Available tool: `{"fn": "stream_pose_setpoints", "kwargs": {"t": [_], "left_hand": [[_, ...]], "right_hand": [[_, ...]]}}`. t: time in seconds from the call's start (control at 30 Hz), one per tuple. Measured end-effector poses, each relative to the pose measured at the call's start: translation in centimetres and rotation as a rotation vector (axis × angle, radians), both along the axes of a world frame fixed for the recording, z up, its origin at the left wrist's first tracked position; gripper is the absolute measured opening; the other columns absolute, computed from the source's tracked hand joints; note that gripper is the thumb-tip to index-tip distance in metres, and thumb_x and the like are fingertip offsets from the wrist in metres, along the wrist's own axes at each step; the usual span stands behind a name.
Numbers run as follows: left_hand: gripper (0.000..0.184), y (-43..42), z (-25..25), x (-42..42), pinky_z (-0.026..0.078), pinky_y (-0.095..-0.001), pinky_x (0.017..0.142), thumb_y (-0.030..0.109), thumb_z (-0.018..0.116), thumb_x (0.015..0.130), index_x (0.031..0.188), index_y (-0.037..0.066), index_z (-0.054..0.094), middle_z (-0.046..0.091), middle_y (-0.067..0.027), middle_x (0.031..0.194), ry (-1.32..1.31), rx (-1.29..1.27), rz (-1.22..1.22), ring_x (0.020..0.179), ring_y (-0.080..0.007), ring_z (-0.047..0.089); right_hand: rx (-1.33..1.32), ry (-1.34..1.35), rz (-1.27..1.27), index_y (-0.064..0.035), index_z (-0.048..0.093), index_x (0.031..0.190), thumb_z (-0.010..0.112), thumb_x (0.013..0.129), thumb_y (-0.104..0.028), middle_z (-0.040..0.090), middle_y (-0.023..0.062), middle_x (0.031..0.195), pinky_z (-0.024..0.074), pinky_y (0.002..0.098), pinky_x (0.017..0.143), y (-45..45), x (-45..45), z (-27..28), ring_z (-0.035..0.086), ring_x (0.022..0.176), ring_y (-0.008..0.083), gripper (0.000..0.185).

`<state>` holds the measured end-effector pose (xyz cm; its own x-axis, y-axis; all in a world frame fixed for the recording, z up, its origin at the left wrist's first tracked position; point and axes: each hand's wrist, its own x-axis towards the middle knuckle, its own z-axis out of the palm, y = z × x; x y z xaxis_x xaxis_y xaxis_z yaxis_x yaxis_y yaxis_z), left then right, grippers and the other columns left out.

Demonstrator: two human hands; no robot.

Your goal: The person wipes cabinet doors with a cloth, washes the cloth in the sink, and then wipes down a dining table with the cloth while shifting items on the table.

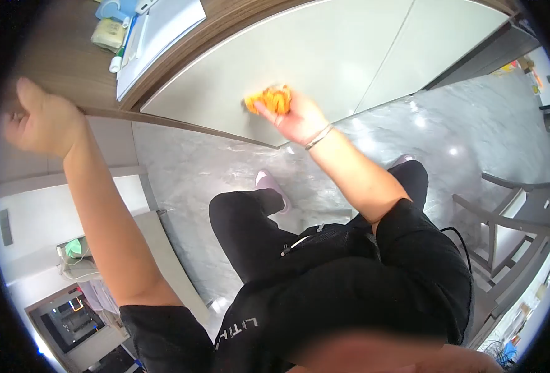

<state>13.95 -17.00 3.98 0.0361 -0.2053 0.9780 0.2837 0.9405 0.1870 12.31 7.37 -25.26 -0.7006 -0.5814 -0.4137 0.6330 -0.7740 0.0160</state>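
Observation:
My right hand, with a bracelet at its wrist, is closed on a bunched orange cloth. The cloth lies against the pale, smooth cabinet panel. On the other side, my left hand is by the edge of the brown wooden top. Its thumb stands apart and its fingers are loosely bent, with nothing visible in them. Whether it bears on the wood I cannot tell.
White papers, a green-and-white tube and a soft yellowish pack lie on the wooden top. A grey chair stands at the right. Grey marbled floor spreads below the panel, under my feet.

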Motion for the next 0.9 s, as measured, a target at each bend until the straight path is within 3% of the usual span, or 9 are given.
{"fn": "stream_pose_setpoints", "kwargs": {"t": [0.07,0.2,0.27,0.37,0.43,0.57,0.67,0.77,0.9], "left_hand": [[0.047,-1.3,0.3,-0.3,0.048,-0.029,0.067,0.027,0.07,0.087,0.096,-0.012,0.046,0.06,-0.0126,0.078,-0.046,0.002,0.001,0.073,-0.0182,0.056],[0.058,0.0,-0.1,0.0,0.048,-0.031,0.082,0.03,0.069,0.086,0.108,-0.017,0.043,0.061,-0.0186,0.098,-0.019,0.103,-0.085,0.091,-0.0213,0.059],[0.055,0.4,0.0,-0.1,0.049,-0.0303,0.08,0.028,0.068,0.086,0.107,-0.016,0.043,0.061,-0.0176,0.096,-0.034,0.129,-0.15,0.09,-0.021,0.059],[0.053,1.8,0.1,0.3,0.048,-0.0288,0.079,0.026,0.067,0.087,0.108,-0.016,0.042,0.061,-0.0166,0.095,-0.032,0.144,-0.263,0.088,-0.0202,0.059],[0.051,2.2,0.2,0.4,0.048,-0.0278,0.078,0.023,0.067,0.088,0.109,-0.016,0.042,0.061,-0.0168,0.096,-0.023,0.145,-0.302,0.087,-0.0194,0.059],[0.053,-0.8,-0.1,-0.2,0.05,-0.0282,0.078,0.02,0.068,0.088,0.113,-0.017,0.04,0.062,-0.0196,0.1,-0.063,0.101,-0.031,0.09,-0.0197,0.061],[0.058,0.8,-0.1,-0.2,0.05,-0.0292,0.081,0.022,0.068,0.088,0.117,-0.019,0.039,0.063,-0.0218,0.103,0.002,0.114,-0.149,0.093,-0.0213,0.062],[0.061,1.3,0.1,0.0,0.05,-0.0299,0.083,0.022,0.068,0.089,0.119,-0.02,0.036,0.063,-0.0221,0.103,-0.001,0.074,-0.22,0.094,-0.0221,0.062],[0.054,0.9,0.0,0.0,0.051,-0.0285,0.082,0.021,0.068,0.089,0.115,-0.016,0.038,0.062,-0.0214,0.104,-0.043,0.127,-0.169,0.093,-0.021,0.061]], "right_hand": [[-0.063,0.023,-0.067,-0.0026,0.054,0.109,0.036,0.105,-0.023,0.06,0.0162,0.113,0.0569,0.0496,0.09,2.6,-0.3,5.7,0.061,0.108,0.0336,0.027],[-0.386,0.537,-0.323,0.0013,0.045,0.129,0.039,0.104,-0.019,0.053,0.0193,0.129,0.0492,0.0499,0.103,9.0,-0.2,13.1,0.055,0.119,0.033,0.032],[0.17,0.898,-0.785,-0.0029,0.053,0.13,0.045,0.101,-0.016,0.053,0.0177,0.135,0.0397,0.0451,0.108,10.5,-0.2,15.0,0.051,0.126,0.0342,0.033],[0.529,0.878,-0.976,-0.0006,0.046,0.12,0.054,0.099,-0.018,0.057,0.0141,0.117,0.0511,0.0428,0.097,10.8,1.3,11.6,0.059,0.11,0.0262,0.028],[0.668,0.636,-0.796,-0.0005,0.045,0.12,0.062,0.095,-0.015,0.057,0.0107,0.116,0.0509,0.0359,0.09,9.0,2.3,4.6,0.058,0.105,0.0182,0.034],[0.599,0.22,-0.255,0.0015,0.054,0.11,0.052,0.095,-0.009,0.065,0.0105,0.094,0.0588,0.0397,0.075,3.5,3.2,-10.1,0.068,0.086,0.0226,0.018],[0.493,0.049,-0.12,0.0009,0.057,0.101,0.045,0.096,-0.012,0.065,0.0127,0.095,0.0572,0.0463,0.083,-1.1,1.2,-14.0,0.067,0.091,0.0293,0.018],[0.399,0.074,-0.05,-0.0016,0.056,0.102,0.041,0.096,-0.013,0.065,0.0138,0.097,0.0588,0.0478,0.08,-4.3,0.8,-12.1,0.068,0.089,0.0291,0.02],[0.096,0.155,-0.094,-0.0047,0.056,0.104,0.038,0.101,-0.014,0.063,0.0136,0.105,0.0566,0.0496,0.086,-2.9,2.0,2.2,0.064,0.102,0.029,0.021]]}}
